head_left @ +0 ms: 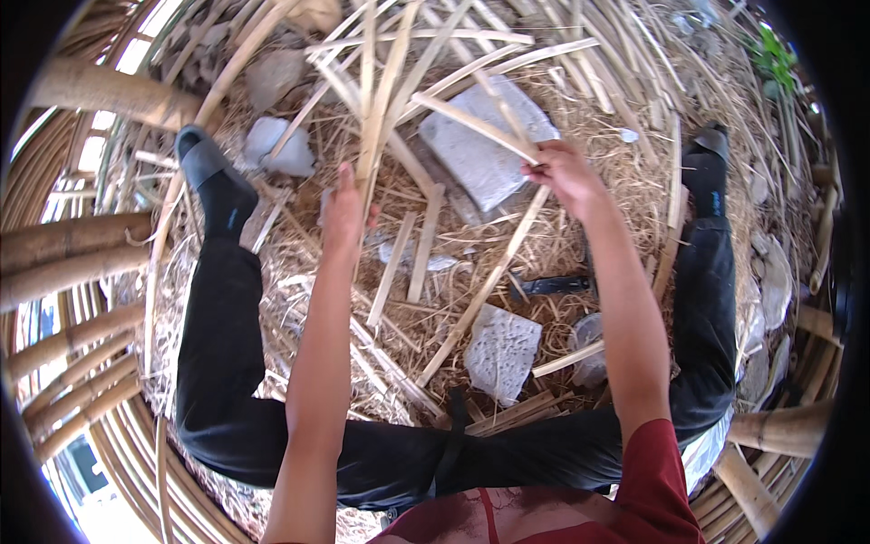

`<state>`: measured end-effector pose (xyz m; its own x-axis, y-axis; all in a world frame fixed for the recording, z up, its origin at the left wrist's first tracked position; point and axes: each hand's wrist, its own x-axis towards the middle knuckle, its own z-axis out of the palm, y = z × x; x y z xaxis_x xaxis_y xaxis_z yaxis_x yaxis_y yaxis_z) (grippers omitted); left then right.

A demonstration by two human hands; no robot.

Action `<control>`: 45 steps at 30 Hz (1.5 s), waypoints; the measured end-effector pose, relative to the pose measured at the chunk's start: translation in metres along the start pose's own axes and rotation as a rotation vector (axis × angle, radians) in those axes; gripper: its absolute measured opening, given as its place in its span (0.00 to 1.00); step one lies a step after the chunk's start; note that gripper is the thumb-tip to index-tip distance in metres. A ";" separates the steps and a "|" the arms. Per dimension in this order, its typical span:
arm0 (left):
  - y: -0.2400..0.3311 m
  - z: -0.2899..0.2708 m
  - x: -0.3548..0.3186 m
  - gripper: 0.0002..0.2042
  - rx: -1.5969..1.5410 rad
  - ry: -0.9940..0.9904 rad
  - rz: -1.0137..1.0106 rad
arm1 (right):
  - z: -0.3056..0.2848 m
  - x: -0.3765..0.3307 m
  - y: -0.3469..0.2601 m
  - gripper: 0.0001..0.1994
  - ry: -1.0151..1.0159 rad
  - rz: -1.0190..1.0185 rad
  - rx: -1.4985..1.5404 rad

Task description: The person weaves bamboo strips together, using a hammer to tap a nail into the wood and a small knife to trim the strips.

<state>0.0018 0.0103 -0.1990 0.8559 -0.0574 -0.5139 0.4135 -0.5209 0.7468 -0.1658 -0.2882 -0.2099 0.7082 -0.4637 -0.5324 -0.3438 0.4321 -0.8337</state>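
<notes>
My left hand (343,216) is closed around a few long pale bamboo strips (370,118). They fan out away from it toward the far side, its thumb on their left and fingertips showing on their right. Farther right, my right hand (564,177) pinches the near end of a split bamboo strip (476,125), which slants up to the left over a flat grey stone slab (476,159). Another long strip (485,286) runs from below the right hand toward me; whether the hand touches it is hidden. Both hands are above the littered ground, between my spread legs.
A rough grey block (504,354) lies near my lap, with a black elongated object (555,286) just beyond it. Shavings and loose strips cover the ground (408,326). Stones (279,145) lie by my left foot. Bamboo poles (77,245) stand at the left; more strips pile up far ahead.
</notes>
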 end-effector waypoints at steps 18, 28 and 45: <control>-0.081 0.086 -0.005 0.25 0.501 -0.242 0.942 | 0.027 0.002 -0.041 0.13 0.007 -0.073 0.061; -0.039 0.070 -0.002 0.20 0.458 -0.406 0.826 | 0.016 0.002 -0.041 0.11 -0.036 -0.059 -0.043; -0.027 0.154 -0.031 0.27 0.300 -0.048 1.119 | 0.002 0.017 0.013 0.13 0.011 -0.100 -0.151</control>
<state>-0.0838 -0.1051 -0.2679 0.6812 -0.6426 0.3508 -0.6634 -0.3390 0.6671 -0.1570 -0.2884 -0.2291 0.7369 -0.5074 -0.4466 -0.3610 0.2631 -0.8947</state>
